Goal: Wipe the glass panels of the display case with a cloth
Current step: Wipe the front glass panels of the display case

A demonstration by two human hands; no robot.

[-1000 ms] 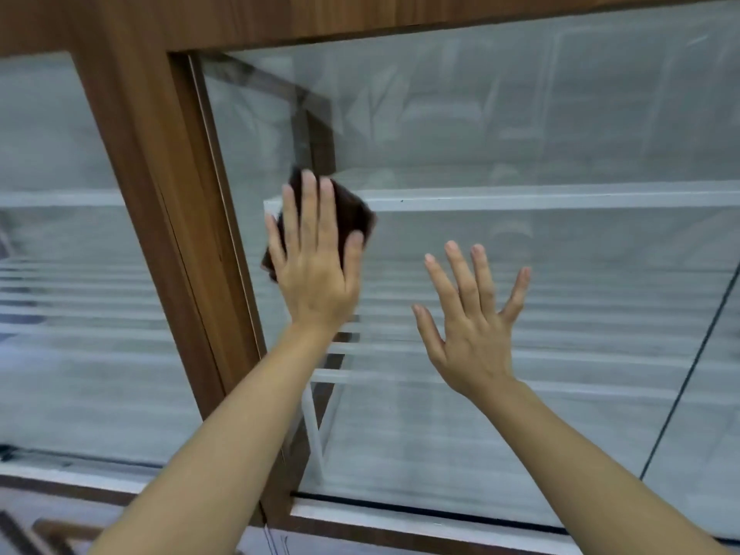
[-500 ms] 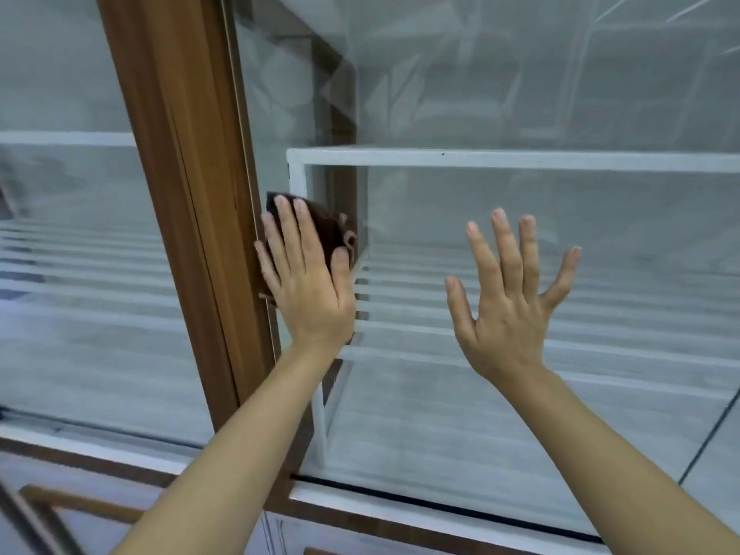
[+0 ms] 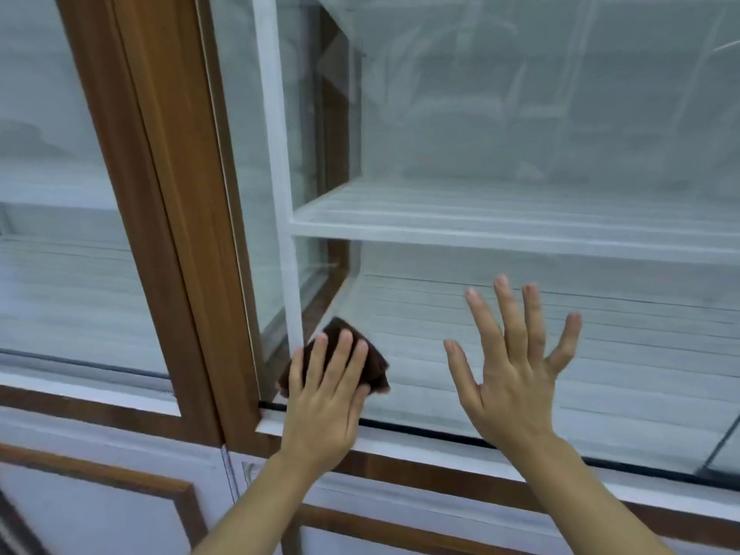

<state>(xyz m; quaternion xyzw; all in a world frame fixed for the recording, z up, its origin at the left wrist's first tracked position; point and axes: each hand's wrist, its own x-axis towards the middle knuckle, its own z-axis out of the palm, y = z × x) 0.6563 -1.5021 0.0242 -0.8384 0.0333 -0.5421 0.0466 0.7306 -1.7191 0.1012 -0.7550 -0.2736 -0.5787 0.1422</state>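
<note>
One brown cloth (image 3: 374,368), two hands in view. Left hand (image 3: 320,402): fingers (image 3: 345,354) straight and together, pressing the cloth flat on the right glass panel (image 3: 500,114); the cloth sits under and just beyond the fingertips, at the panel's bottom-left corner. Right hand (image 3: 516,382): fingers spread, gripping nothing, palm facing the same panel, beside the cloth; can't tell if it touches. One wooden post (image 3: 168,194) left of the left fingers separates a second glass panel (image 3: 52,154). One white shelf (image 3: 500,234) above the fingertips, behind the glass.

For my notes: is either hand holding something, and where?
Left hand presses the brown cloth flat on the glass, fingers across its middle; right hand holds nothing.
</note>
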